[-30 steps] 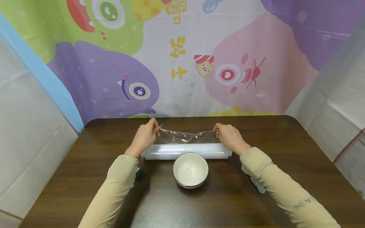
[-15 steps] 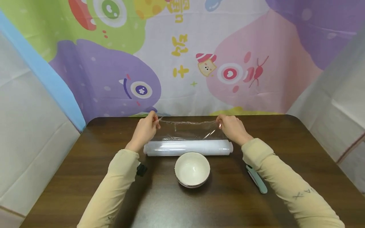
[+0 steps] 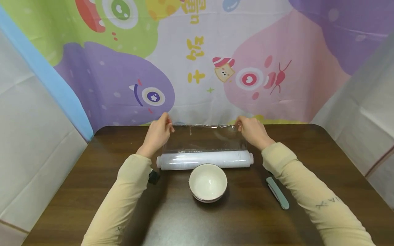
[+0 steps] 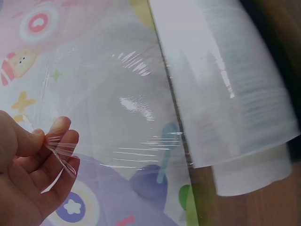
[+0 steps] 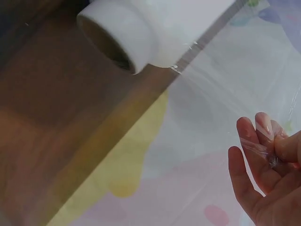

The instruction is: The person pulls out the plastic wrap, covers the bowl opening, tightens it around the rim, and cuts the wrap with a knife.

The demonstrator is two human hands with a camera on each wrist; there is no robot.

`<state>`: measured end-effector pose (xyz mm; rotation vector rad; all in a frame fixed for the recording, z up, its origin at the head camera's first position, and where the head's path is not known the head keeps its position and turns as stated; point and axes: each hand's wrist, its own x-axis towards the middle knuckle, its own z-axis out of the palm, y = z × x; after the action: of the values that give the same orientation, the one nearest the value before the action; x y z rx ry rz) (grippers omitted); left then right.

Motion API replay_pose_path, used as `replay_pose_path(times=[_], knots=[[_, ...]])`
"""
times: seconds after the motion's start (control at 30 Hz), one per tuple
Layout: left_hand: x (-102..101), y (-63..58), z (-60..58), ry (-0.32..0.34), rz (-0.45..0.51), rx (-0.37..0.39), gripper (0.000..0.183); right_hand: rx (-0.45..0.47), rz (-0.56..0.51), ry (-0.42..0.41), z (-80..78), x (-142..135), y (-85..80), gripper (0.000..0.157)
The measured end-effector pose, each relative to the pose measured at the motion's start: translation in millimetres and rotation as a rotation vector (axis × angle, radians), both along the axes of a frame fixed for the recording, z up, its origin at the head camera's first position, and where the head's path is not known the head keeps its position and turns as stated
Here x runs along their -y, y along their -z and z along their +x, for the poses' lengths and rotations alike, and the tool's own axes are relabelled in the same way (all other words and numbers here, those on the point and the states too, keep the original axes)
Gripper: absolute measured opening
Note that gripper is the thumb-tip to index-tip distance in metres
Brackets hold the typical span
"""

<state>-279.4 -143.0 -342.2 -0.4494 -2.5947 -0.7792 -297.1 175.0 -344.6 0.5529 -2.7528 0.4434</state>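
Note:
A roll of plastic wrap (image 3: 204, 160) lies crosswise on the table behind a white bowl (image 3: 208, 182). From it a clear sheet of plastic wrap (image 3: 206, 138) stretches away toward the back edge. My left hand (image 3: 158, 134) pinches one corner of the sheet between thumb and index finger; the film bunches at the fingertips in the left wrist view. At the other corner, my right hand (image 3: 253, 132) pinches the film the same way, its other fingers loosely spread in the right wrist view. Both hands are beyond the roll, apart from it.
A pale green long, narrow tool (image 3: 277, 193) lies on the table right of the bowl. The dark wooden table (image 3: 197, 225) ends at a cartoon-printed curtain (image 3: 197, 102) behind. A small black object (image 3: 153, 177) shows beside the left sleeve.
Both hands have moved away toward the back edge and up, drawing more film off the roll. The sheet, crumpled and slack earlier, is now longer and spread smooth.

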Motion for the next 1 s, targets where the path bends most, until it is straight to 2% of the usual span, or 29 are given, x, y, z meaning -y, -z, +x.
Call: replay_pose_path(times=[0.43,0.63,0.83,1.0], knots=[[-3.2,-19.2,-4.9,-0.033,0.020,-0.008,0.004,-0.029,-0.007,-0.005,-7.4,-2.0,-18.8,0.019],[-3.8,-25.7,-5.9,-0.019,0.034,-0.023,0.004,-0.049,-0.015,-0.001,-9.2,-3.2,-25.2,0.020],[-3.7,-32.8,-7.9,-0.028,0.034,-0.007,0.004,-0.045,-0.021,0.003,-13.0,-1.4,-31.4,0.021],[-3.6,-37.9,-2.7,-0.025,0.048,0.000,0.004,-0.026,-0.042,0.019,-9.5,0.2,-36.5,0.023]])
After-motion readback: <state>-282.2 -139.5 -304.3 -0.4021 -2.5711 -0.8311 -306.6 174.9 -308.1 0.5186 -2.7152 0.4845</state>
